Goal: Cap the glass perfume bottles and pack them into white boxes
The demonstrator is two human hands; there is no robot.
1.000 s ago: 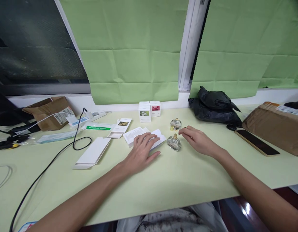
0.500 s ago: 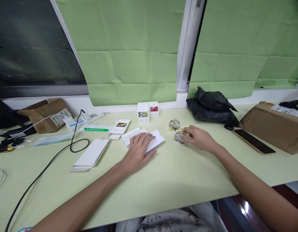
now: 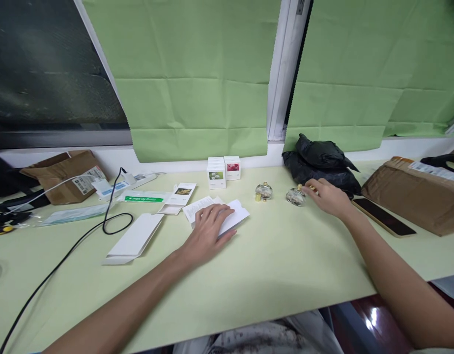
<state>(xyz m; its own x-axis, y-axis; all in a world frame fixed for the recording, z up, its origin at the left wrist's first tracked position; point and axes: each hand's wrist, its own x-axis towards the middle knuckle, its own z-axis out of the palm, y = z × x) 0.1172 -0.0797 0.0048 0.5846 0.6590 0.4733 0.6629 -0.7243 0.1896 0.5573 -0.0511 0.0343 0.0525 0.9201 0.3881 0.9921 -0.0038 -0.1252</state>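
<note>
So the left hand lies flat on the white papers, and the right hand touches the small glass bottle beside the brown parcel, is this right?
Not quite. In the head view the right hand touches the small glass bottle beside the black bag, not the brown parcel. The left hand does lie on the white papers.

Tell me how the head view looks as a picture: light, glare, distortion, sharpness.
Head view: even, soft light with only faint shadows under the left hand and right hand; a bright glare spot on the dark floor at lower right; wide-angle bending curves the table edge and slants the window frame; the small glass bottle by the right hand is slightly soft; box print is too small to read.
</note>
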